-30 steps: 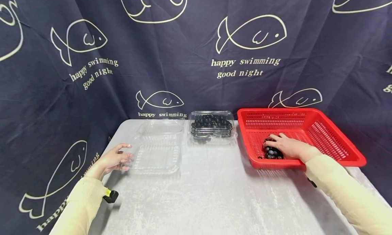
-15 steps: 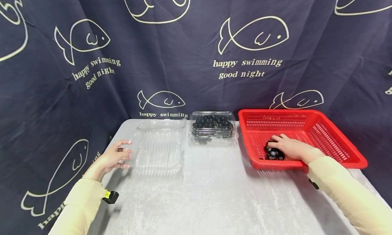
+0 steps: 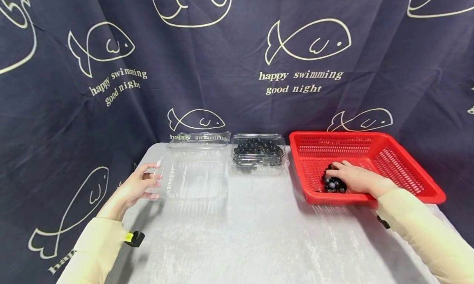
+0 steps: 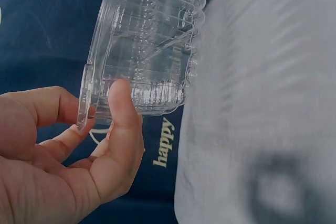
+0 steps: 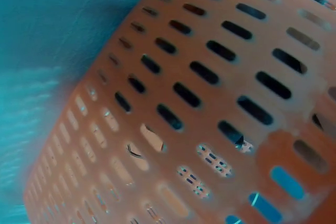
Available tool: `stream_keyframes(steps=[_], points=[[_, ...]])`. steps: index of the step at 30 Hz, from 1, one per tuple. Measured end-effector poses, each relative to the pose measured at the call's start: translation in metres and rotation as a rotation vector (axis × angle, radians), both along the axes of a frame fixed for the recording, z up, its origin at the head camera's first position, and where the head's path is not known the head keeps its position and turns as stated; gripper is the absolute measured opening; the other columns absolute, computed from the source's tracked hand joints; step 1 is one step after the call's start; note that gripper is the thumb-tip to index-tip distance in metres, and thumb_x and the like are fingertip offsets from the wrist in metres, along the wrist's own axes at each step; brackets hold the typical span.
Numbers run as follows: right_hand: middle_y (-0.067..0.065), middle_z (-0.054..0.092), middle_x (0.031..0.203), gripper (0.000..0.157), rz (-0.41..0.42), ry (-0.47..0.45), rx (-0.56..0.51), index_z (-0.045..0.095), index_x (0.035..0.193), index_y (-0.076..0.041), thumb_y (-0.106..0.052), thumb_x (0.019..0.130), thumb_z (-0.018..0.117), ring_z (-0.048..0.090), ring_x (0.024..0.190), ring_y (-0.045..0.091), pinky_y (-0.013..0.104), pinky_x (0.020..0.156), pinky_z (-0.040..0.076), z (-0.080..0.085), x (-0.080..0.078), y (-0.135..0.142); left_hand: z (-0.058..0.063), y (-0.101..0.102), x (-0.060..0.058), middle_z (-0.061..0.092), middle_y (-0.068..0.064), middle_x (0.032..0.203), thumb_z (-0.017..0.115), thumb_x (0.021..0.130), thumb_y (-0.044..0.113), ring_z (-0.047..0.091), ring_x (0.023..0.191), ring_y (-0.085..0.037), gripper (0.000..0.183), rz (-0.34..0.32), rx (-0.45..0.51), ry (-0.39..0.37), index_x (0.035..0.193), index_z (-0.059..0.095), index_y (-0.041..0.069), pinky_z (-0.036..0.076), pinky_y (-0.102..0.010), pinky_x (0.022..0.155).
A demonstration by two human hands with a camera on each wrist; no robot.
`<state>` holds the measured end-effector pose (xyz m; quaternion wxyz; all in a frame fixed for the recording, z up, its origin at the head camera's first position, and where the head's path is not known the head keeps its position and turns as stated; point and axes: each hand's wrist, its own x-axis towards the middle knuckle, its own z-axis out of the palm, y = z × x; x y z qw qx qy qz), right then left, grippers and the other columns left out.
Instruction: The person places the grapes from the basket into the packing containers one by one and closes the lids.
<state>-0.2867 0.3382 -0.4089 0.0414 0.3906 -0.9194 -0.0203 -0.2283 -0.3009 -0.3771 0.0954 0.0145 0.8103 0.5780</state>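
At the left of the table, my left hand (image 3: 138, 185) pinches the side rim of an open clear plastic clamshell box (image 3: 196, 179). In the left wrist view, the thumb and fingers meet at the rim of the box (image 4: 142, 51), which appears raised off the table. Inside the red basket (image 3: 403, 152), my right hand (image 3: 357, 179) grips a cluster of dark grapes (image 3: 336, 186) near the front wall. Its fingertips are partly hidden by the fruit. The right wrist view holds only the slotted basket wall (image 5: 205, 72), in odd colours.
A closed clear clamshell box (image 3: 258, 150) filled with dark grapes stands at the back centre, between the open box and the basket. The grey tabletop (image 3: 252, 234) extends in front. A dark blue fish-print curtain (image 3: 237, 70) hangs behind and at the sides.
The open box has come up off the table, its hinged lid rising at the back, with the left hand at its rim. The right hand and grapes have shifted slightly right within the basket.
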Motion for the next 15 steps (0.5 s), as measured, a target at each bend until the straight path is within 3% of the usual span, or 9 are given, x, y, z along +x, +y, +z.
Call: stream_keyframes(steps=[7,15], points=[[0.012,0.054,0.107,0.064,-0.001,0.019,-0.010,0.064,0.110,-0.012,-0.013,0.051,0.088,0.049,0.089,0.030,0.045,0.067,0.053,0.005,0.000,0.000,0.007,0.020,0.002,0.049,-0.022,0.116,0.047,0.091,0.002,0.055,0.090,-0.016,0.056,-0.023,0.020,0.021,0.142,0.025,0.001,0.059,-0.036,0.066],[0.011,0.054,0.107,0.065,-0.018,0.016,-0.035,0.064,0.111,-0.011,-0.007,0.049,0.085,0.048,0.090,0.030,0.045,0.070,0.052,0.007,-0.004,0.004,0.011,0.042,0.003,0.044,-0.030,0.123,0.045,0.090,0.000,0.055,0.093,-0.022,0.053,-0.045,0.019,0.041,0.141,0.028,0.003,0.059,-0.037,0.065]])
